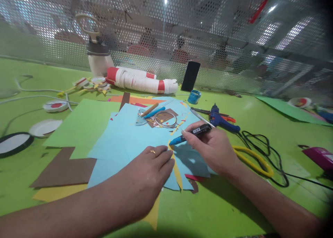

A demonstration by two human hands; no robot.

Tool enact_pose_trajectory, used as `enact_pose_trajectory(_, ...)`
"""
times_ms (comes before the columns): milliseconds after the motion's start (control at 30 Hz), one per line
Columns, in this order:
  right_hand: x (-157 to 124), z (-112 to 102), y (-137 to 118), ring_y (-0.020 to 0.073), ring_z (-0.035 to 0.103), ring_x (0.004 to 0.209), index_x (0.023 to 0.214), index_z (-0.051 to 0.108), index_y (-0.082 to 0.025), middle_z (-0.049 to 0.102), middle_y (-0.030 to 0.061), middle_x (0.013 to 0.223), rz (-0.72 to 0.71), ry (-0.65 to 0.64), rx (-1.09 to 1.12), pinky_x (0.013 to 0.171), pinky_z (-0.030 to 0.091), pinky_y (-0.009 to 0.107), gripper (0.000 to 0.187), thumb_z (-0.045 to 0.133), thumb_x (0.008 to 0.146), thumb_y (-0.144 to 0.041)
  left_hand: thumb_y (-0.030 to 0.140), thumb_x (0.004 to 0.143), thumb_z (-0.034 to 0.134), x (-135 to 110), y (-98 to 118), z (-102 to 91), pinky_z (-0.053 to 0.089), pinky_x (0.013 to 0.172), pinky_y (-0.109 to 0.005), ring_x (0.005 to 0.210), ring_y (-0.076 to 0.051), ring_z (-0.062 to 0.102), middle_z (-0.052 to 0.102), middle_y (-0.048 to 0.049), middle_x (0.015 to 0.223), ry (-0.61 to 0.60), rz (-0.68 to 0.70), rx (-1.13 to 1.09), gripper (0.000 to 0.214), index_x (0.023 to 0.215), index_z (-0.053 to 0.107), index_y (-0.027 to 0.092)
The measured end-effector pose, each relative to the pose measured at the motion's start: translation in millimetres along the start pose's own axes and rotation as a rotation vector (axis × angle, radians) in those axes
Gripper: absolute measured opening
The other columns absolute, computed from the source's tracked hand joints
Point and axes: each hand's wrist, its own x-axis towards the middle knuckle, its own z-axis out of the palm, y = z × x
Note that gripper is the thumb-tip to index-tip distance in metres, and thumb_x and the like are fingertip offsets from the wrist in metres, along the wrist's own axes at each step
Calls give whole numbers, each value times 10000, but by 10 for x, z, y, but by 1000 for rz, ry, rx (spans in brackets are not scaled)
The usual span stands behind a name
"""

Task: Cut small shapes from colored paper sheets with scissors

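Observation:
My right hand (217, 149) is closed around a blue and black marker pen (199, 130). The pen slants down to the left, its blue end at a narrow yellow paper strip (177, 172). My left hand (153, 168), with a ring on one finger, bears down on the same strip with its fingers close together; its thumb is hidden. Under both hands lie light blue paper sheets (117, 137). Just beyond the hands, a round metal ring (174, 122), a blue pen (156, 112), a brown pen (150, 109) and a clear protractor (139, 119) rest on the blue paper.
Green paper (80, 127) and brown paper (65, 168) lie at left. Right of my hands are a blue glue gun (223, 122), a yellow handle-like loop (256, 161) and black cable (260, 137). Stacked paper cups (140, 82), a bottle (99, 59) and a phone (191, 76) stand behind.

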Motion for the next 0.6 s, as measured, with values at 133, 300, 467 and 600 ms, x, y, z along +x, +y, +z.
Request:
enact_pose_trajectory(133, 1, 6, 6, 104, 503, 572, 770, 628, -173, 588, -24, 658, 15, -5, 20, 551, 415, 231, 173, 647, 816, -339, 67, 802, 409, 7, 4, -13, 458, 807, -488, 1141, -366, 486, 549, -212, 1252, -5, -2, -3, 416, 1204, 518, 69)
enact_pose_trajectory(300, 5, 15, 10, 101, 498, 577, 775, 630, -170, 584, -25, 663, 22, -8, 17, 553, 412, 227, 170, 643, 818, -334, 72, 806, 418, 10, 4, -11, 459, 805, -495, 1149, -373, 481, 554, -219, 1240, -5, -1, -9, 406, 1198, 521, 62)
enact_pose_trajectory(467, 10, 16, 8, 92, 480, 545, 770, 630, -166, 573, -33, 634, 24, -10, 9, 519, 392, 216, 173, 642, 819, -331, 66, 807, 428, -3, 7, 4, 454, 831, -490, 1166, -359, 474, 548, -212, 1255, 8, -4, -11, 399, 1194, 522, 80)
enact_pose_trajectory(600, 16, 19, 1, 87, 465, 520, 760, 630, -165, 557, -39, 603, 45, 4, 4, 490, 374, 210, 194, 641, 815, -350, 64, 805, 432, -16, 8, 9, 452, 836, -487, 1175, -358, 469, 546, -215, 1257, 23, 0, -27, 401, 1196, 522, 79)
